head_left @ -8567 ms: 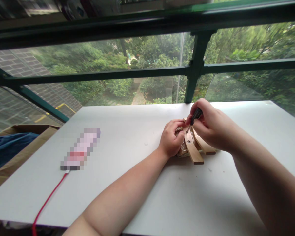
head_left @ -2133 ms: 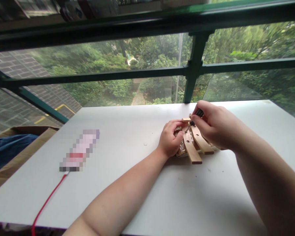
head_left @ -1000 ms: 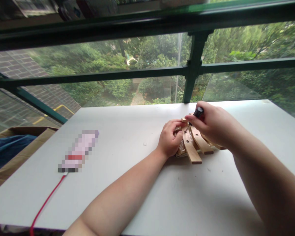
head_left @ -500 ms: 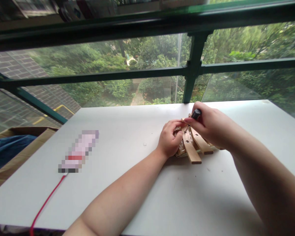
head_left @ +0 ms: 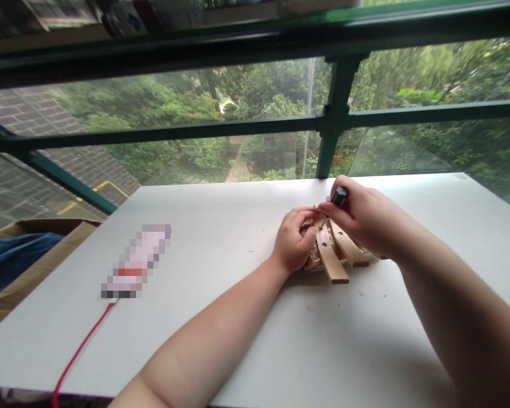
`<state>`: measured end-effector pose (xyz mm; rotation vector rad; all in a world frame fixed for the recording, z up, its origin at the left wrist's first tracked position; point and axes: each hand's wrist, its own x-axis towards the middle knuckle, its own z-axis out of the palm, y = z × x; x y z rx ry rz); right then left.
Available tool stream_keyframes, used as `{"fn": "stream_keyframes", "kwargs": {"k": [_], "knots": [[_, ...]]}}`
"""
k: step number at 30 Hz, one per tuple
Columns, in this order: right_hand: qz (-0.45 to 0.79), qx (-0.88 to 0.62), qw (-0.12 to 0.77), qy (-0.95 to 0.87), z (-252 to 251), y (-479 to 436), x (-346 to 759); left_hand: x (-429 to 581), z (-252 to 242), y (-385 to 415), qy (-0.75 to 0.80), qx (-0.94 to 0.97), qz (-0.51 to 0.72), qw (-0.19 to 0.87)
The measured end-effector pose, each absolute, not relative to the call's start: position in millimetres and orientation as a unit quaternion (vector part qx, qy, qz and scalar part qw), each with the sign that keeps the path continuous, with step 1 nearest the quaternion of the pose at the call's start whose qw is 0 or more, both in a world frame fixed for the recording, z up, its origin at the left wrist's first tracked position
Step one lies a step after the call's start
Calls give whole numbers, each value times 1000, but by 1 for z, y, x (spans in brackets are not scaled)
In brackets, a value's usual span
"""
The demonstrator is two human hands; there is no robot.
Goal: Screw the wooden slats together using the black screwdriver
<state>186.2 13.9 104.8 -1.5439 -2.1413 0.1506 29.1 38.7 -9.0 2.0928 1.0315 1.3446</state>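
Observation:
My right hand [head_left: 361, 212] is closed around a screwdriver [head_left: 339, 196] with a black handle. Its thin shaft slants down to a screw spot on a light wooden slat [head_left: 334, 265]. A second wooden slat [head_left: 352, 249] lies beside the first, and each has a dark screw or hole showing. Under the slats is a wooden piece with clear wrapping [head_left: 314, 256], mostly covered by my hands. My left hand [head_left: 294, 238] grips the left side of this wooden assembly, thumb bent near the screwdriver's tip; some of its fingers are hidden behind the wood.
On the white table [head_left: 195, 351], a pixelated phone-like object [head_left: 142, 255] lies at left with a red cable [head_left: 83, 345] running off the front edge. A cardboard box [head_left: 74, 241] with blue cloth stands beyond the left edge. Windows with a green frame [head_left: 334, 113] border the back.
Almost nothing differs. The screwdriver's tip stays on the same slat, and my right hand has shifted only very slightly; my left hand holds its place.

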Motion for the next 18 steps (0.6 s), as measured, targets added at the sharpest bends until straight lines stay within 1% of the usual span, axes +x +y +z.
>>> {"fn": "stream_keyframes", "kwargs": {"k": [18], "knots": [[59,-564,248,-785,104,15,186,29,-9,38,374,759,486,220]]}}
